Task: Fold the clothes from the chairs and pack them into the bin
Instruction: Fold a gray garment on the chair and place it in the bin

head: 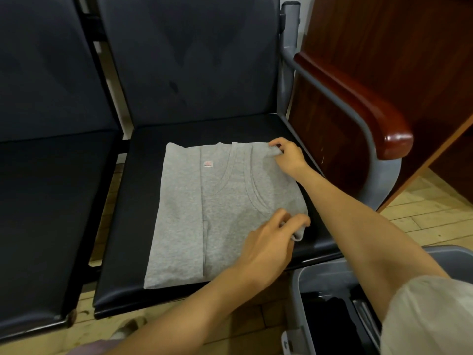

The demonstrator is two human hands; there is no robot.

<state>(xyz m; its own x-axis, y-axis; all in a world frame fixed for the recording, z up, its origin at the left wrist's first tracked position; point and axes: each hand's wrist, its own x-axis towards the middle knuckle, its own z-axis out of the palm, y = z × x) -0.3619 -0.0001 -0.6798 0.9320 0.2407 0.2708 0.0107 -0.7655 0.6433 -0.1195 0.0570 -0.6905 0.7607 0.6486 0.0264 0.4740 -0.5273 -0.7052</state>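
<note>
A grey shirt [204,213] lies partly folded on the black seat of the right-hand chair [133,278], its neckline and a small pink label facing up. My left hand [271,242] pinches the shirt's near right corner, lifting the cloth a little. My right hand [289,155] pinches the far right corner at the seat's back. A grey bin [307,275] stands on the floor at the lower right, under my right arm, with dark cloth inside.
A second black chair [38,213] stands to the left with nothing on its seat. A red-brown wooden armrest [363,106] on a grey metal frame borders the right chair. Wooden furniture [396,47] rises behind it. The floor is light wood.
</note>
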